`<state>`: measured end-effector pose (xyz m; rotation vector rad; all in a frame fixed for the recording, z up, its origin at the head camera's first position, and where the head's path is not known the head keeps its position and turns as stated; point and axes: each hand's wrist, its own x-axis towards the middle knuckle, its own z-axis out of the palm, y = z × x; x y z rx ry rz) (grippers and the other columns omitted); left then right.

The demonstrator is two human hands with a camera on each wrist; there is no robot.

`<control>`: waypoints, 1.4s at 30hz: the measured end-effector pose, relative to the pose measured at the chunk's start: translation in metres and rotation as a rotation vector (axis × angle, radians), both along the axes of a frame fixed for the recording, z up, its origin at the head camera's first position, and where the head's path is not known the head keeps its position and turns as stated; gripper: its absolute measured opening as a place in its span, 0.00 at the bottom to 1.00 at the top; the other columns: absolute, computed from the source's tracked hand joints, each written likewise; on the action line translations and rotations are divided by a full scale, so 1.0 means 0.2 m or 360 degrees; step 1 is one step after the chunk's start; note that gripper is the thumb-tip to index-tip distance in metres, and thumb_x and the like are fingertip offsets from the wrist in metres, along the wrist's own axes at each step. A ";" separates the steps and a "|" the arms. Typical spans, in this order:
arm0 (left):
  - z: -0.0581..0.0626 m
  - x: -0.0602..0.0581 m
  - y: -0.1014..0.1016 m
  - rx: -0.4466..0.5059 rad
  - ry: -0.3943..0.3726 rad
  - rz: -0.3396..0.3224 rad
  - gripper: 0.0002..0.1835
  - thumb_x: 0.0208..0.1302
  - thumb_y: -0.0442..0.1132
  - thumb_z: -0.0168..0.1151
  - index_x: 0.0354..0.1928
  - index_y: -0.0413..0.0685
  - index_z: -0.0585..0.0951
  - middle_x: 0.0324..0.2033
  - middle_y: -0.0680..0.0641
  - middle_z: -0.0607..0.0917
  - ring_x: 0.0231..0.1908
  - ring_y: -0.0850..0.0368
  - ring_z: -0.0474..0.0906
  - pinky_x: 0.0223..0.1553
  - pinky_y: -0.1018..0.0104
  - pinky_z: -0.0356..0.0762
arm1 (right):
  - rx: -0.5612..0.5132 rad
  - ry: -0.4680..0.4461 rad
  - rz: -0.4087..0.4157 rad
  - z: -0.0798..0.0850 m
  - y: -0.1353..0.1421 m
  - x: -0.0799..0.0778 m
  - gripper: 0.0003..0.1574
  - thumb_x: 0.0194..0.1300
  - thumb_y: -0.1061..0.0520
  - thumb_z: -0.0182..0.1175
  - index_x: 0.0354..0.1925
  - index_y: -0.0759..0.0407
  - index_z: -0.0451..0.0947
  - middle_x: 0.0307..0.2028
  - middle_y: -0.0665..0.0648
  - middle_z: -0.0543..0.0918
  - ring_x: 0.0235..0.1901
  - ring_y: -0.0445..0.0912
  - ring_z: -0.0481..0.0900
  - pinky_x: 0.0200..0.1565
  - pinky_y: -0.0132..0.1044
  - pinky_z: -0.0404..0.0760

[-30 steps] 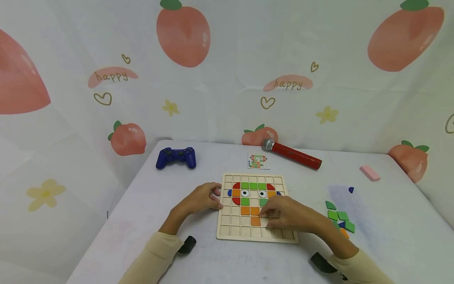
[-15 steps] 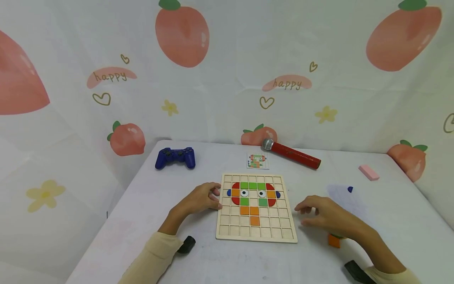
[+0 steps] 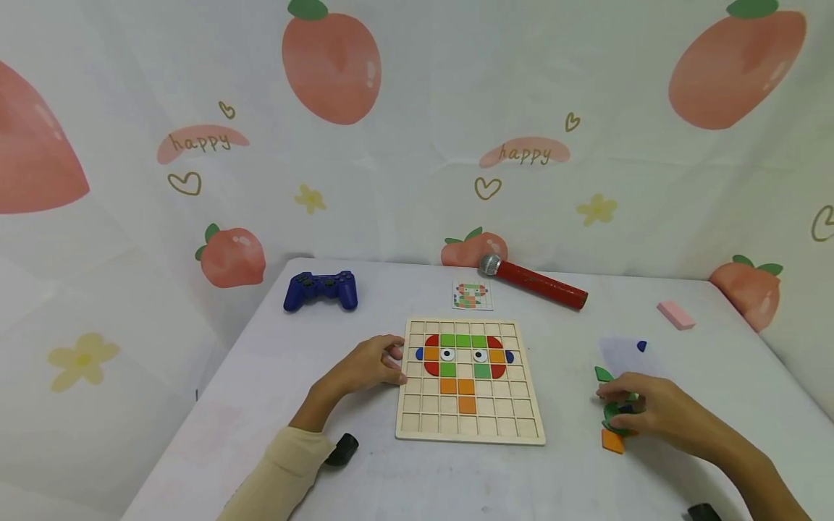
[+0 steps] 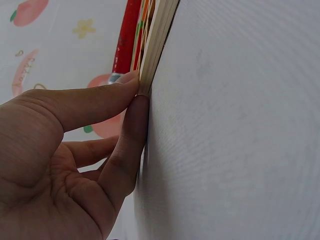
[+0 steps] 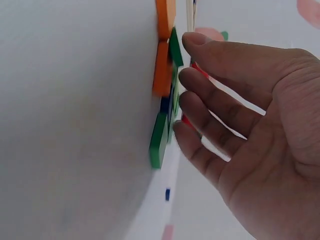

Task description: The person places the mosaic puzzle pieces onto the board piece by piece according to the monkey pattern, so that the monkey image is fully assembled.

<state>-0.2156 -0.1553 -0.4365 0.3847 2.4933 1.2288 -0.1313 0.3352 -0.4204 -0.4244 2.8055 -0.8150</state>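
Note:
A square wooden grid board point(image 3: 423, 423) lies mid-table, with red, green, orange and blue tiles and two eye tiles set into its cells. My left hand point(image 3: 365, 365) pinches its left edge; in the left wrist view the thumb and index finger meet at the board's side point(image 4: 151, 50). To the right of the board, my right hand point(image 3: 671, 412) hovers over a loose pile with green tiles point(image 5: 159, 140), orange tiles point(image 5: 161, 70) and some blue. Its fingers are spread and loosely bent around no tile. In the head view the hand hides part of the pile.
A small printed pattern card point(image 3: 472, 295) lies behind the board, beside a red microphone point(image 3: 544, 286). A blue game controller point(image 3: 321, 291) sits at the back left. Toward the right are a pink block point(image 3: 675, 315) and a lone dark blue piece point(image 3: 641, 346).
My right hand has left the board and moved right to the loose tiles. An orange tile now shows at the pile's near side. My left hand has stayed on the board's edge.

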 end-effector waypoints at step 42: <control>0.00 0.00 0.00 0.0011 -0.0020 0.0022 0.40 0.60 0.35 0.79 0.72 0.34 0.73 0.50 0.46 0.82 0.46 0.58 0.83 0.53 0.57 0.83 | 0.0080 -0.0140 0.0040 -0.04 0.12 0.04 0.11 0.63 0.53 0.76 0.44 0.46 0.87 0.42 0.44 0.83 0.37 0.31 0.72 0.40 0.29 0.77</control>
